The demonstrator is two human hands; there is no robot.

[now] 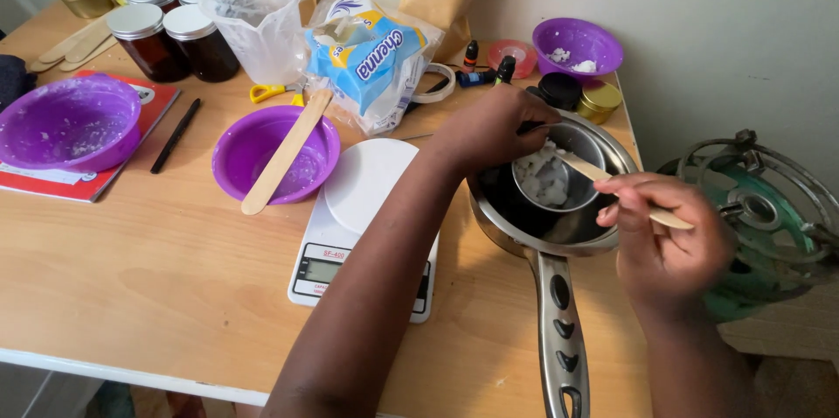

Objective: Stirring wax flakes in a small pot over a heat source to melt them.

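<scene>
Small metal cup (549,175): inside the steel saucepan (559,217) at the table's right end, holding white chunks, solid, not melted.
Left hand (489,128): closed on the cup's far rim, steadying it.
Right hand (669,239): pinching a wooden stick (612,186), tip down in the chunks.
Progress: white pieces loaded and under stirring; melting not visible; liquid in the saucepan hard to judge.
Nearby: white kitchen scale (363,217) left of the saucepan, purple bowl (275,154) with a wooden spatula beyond.
Hidden: cup's handle under the left hand; green gas burner (769,217) partly cut off at right.
</scene>
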